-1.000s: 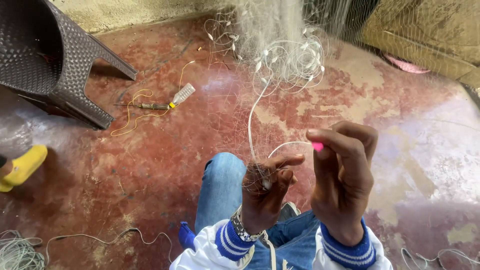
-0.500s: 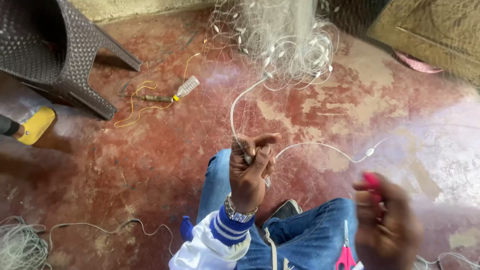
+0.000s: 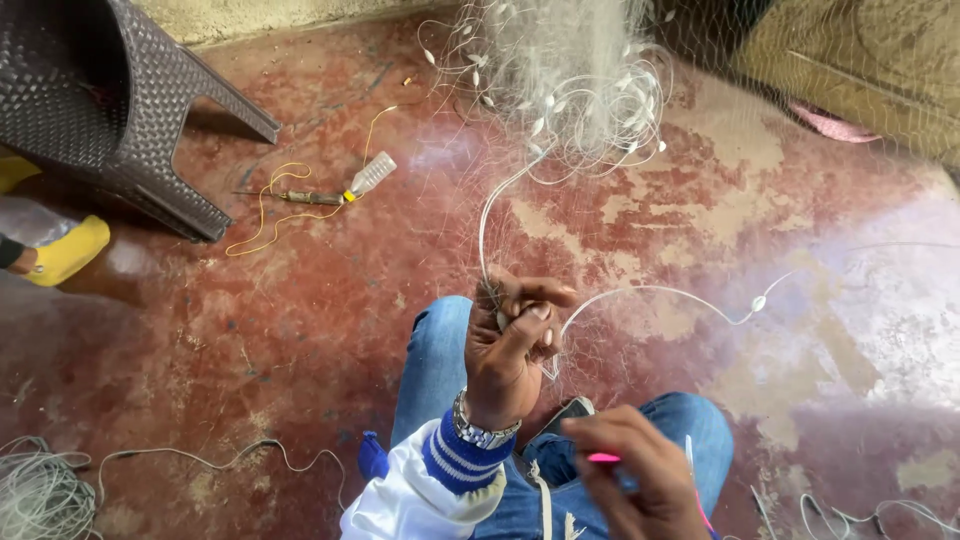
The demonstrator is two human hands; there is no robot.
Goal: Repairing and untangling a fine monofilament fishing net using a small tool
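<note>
Above the denim knee (image 3: 440, 350), the left hand (image 3: 507, 345) pinches fine translucent net (image 3: 570, 80) cord; the right hand (image 3: 640, 475), nearer, fingers clamped on a slim pink needle (image 3: 603, 458).

a single view, from a camera worn on the person's head, looks steeply down and slightly forward over the lap. it sits close to the left hand (image 3: 507, 345) and right hand (image 3: 630, 480), which fill the lower middle. beyond them it takes in the red floor (image 3: 300, 320), the net heap (image 3: 575, 80) at the top edge and a woven chair (image 3: 110, 110) at upper left.
</note>
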